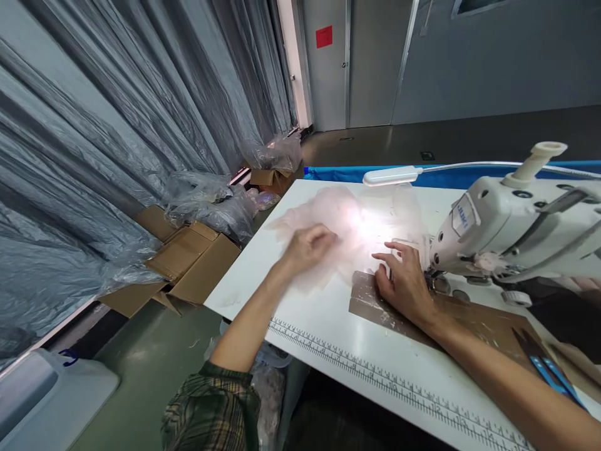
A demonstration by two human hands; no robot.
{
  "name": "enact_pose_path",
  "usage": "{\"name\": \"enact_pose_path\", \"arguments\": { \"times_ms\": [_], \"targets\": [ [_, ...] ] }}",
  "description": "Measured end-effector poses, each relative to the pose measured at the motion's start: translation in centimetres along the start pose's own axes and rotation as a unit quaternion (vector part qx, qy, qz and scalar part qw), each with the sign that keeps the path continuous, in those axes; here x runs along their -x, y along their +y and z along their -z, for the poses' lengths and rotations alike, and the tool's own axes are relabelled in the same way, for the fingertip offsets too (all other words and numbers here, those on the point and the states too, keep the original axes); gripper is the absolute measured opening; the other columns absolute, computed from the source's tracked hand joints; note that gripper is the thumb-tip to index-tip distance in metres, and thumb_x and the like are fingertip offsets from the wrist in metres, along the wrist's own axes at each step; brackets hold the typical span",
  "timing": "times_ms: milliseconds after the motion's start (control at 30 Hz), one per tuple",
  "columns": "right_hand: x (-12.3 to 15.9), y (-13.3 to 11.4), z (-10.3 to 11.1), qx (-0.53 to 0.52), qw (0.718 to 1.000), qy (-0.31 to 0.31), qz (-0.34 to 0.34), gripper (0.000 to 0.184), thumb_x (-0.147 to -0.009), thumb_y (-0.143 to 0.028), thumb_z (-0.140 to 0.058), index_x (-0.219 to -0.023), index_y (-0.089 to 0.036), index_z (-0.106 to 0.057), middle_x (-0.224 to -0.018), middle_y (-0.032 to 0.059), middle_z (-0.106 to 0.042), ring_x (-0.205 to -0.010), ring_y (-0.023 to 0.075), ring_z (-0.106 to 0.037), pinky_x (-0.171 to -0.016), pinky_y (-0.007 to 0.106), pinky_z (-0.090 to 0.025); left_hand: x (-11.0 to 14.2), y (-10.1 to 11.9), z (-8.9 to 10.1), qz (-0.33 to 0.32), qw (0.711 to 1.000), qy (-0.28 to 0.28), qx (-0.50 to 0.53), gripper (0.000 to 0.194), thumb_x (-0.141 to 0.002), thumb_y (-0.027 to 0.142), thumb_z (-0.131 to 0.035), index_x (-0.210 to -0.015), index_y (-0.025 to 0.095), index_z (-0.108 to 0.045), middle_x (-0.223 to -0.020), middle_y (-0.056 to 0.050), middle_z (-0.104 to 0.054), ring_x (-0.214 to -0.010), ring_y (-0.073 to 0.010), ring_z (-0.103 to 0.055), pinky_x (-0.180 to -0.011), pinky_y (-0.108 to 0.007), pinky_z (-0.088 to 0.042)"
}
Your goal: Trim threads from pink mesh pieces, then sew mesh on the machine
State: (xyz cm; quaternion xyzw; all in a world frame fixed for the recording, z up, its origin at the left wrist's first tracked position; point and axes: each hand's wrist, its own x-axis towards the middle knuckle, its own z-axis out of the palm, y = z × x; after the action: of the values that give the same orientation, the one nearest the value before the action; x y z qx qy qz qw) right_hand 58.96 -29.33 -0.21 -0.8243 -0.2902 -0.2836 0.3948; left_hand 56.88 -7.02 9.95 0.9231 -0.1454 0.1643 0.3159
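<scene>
A piece of pale pink sheer fabric (pixel 328 216) lies spread on the white sewing table (pixel 328 319), brightly lit by a lamp. My left hand (pixel 307 247) rests on the fabric with its fingers curled, gathering the cloth. My right hand (pixel 404 279) lies flat with fingers stretched out, pressing the fabric's edge just left of the needle area of the white sewing machine (pixel 511 228). A brown sheet (pixel 479 319) covers the table under my right hand.
A white gooseneck lamp (pixel 392 175) shines over the fabric. Blue-handled scissors (pixel 544 363) lie at the right. A ruler scale (pixel 389 379) runs along the table's near edge. Open cardboard boxes (pixel 188 260) and plastic bags sit on the floor at left beside grey plastic curtains.
</scene>
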Motion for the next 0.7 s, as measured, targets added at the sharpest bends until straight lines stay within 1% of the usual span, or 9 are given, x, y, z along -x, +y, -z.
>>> {"name": "enact_pose_path", "arguments": {
  "times_ms": [67, 133, 200, 300, 400, 467, 533, 600, 700],
  "targets": [
    [-0.2, 0.1, 0.1, -0.059, 0.998, 0.015, -0.024, 0.025, -0.088, -0.014, -0.043, -0.103, -0.019, -0.064, -0.116, 0.015, -0.051, -0.113, 0.0295, -0.052, -0.092, 0.048, -0.049, 1.2, 1.9, -2.5, -0.074, 0.99, -0.12, 0.008, 0.026, -0.094, 0.035, -0.05, -0.084, 0.018, -0.067, -0.074, -0.003, -0.069, -0.066, -0.0127, -0.061, -0.062, -0.025, -0.05],
    [-0.4, 0.1, 0.3, -0.137, 0.988, 0.029, -0.06, 0.026, -0.09, -0.015, -0.039, -0.102, -0.019, -0.063, -0.112, 0.013, -0.052, -0.099, 0.024, -0.059, -0.086, 0.043, -0.053, 2.3, 3.3, -4.9, -0.17, 0.956, -0.235, 0.037, 0.023, -0.094, 0.032, -0.052, -0.084, 0.018, -0.068, -0.079, -0.003, -0.072, -0.073, -0.0131, -0.066, -0.068, -0.025, -0.053],
    [-0.6, 0.2, 0.5, -0.193, 0.975, 0.047, -0.097, 0.027, -0.092, -0.018, -0.037, -0.102, -0.019, -0.062, -0.109, 0.011, -0.053, -0.088, 0.02, -0.062, -0.081, 0.04, -0.054, 3.0, 4.1, -6.5, -0.26, 0.918, -0.288, 0.081, 0.021, -0.09, 0.036, -0.06, -0.088, 0.017, -0.069, -0.093, -0.006, -0.074, -0.089, -0.0152, -0.069, -0.079, -0.026, -0.056],
    [-0.6, 0.3, 0.8, -0.208, 0.969, 0.068, -0.118, 0.025, -0.093, -0.021, -0.038, -0.101, -0.021, -0.062, -0.105, 0.0089, -0.056, -0.098, 0.0219, -0.06, -0.088, 0.041, -0.051, 2.9, 3.7, -7.0, -0.315, 0.909, -0.25, 0.109, 0.028, -0.085, 0.044, -0.066, -0.087, 0.016, -0.07, -0.099, -0.007, -0.075, -0.096, -0.0159, -0.069, -0.082, -0.026, -0.057],
    [-0.6, 0.3, 1.1, -0.218, 0.969, 0.063, -0.097, 0.022, -0.091, -0.023, -0.043, -0.101, -0.022, -0.062, -0.103, 0.0082, -0.057, -0.102, 0.0232, -0.058, -0.086, 0.04, -0.051, 1.5, 2.1, -5.4, -0.259, 0.959, -0.11, 0.018, 0.027, -0.092, 0.037, -0.055, -0.08, 0.017, -0.068, -0.083, -0.004, -0.074, -0.078, -0.015, -0.069, -0.072, -0.029, -0.057],
    [-0.4, 0.2, 1.1, -0.227, 0.969, 0.054, -0.075, 0.022, -0.086, -0.021, -0.047, -0.103, -0.022, -0.061, -0.103, 0.0083, -0.056, -0.098, 0.0232, -0.058, -0.081, 0.039, -0.052, 0.5, 0.8, -3.6, -0.202, 0.975, -0.03, -0.088, 0.021, -0.09, 0.034, -0.056, -0.091, 0.016, -0.068, -0.09, -0.007, -0.073, -0.086, -0.0192, -0.068, -0.08, -0.036, -0.056],
    [-0.3, 0.1, 1.1, -0.219, 0.974, 0.036, -0.05, 0.029, -0.079, -0.019, -0.052, -0.107, -0.022, -0.059, -0.107, 0.0089, -0.055, -0.098, 0.0242, -0.057, -0.081, 0.04, -0.052, -0.1, -0.4, -1.7, -0.157, 0.973, -0.02, -0.168, 0.036, -0.082, 0.034, -0.064, -0.112, 0.014, -0.063, -0.116, -0.012, -0.067, -0.11, -0.0258, -0.062, -0.096, -0.045, -0.05],
    [-0.2, 0.0, 0.9, -0.196, 0.98, 0.003, -0.025, 0.04, -0.074, -0.018, -0.055, -0.114, -0.021, -0.056, -0.112, 0.0103, -0.053, -0.101, 0.026, -0.055, -0.083, 0.042, -0.051, -0.4, -1.3, -0.4, -0.111, 0.97, -0.052, -0.21, 0.056, -0.077, 0.035, -0.068, -0.127, 0.014, -0.055, -0.13, -0.014, -0.06, -0.122, -0.0291, -0.054, -0.103, -0.047, -0.044],
    [-0.2, -0.2, 0.8, -0.154, 0.988, -0.014, -0.007, 0.044, -0.074, -0.013, -0.052, -0.117, -0.018, -0.053, -0.11, 0.0124, -0.053, -0.103, 0.0274, -0.054, -0.086, 0.044, -0.05, -0.4, -2.0, 0.1, -0.066, 0.977, -0.065, -0.193, 0.054, -0.079, 0.033, -0.064, -0.13, 0.016, -0.055, -0.124, -0.011, -0.065, -0.108, -0.0245, -0.061, -0.095, -0.039, -0.048]
  ]
}}
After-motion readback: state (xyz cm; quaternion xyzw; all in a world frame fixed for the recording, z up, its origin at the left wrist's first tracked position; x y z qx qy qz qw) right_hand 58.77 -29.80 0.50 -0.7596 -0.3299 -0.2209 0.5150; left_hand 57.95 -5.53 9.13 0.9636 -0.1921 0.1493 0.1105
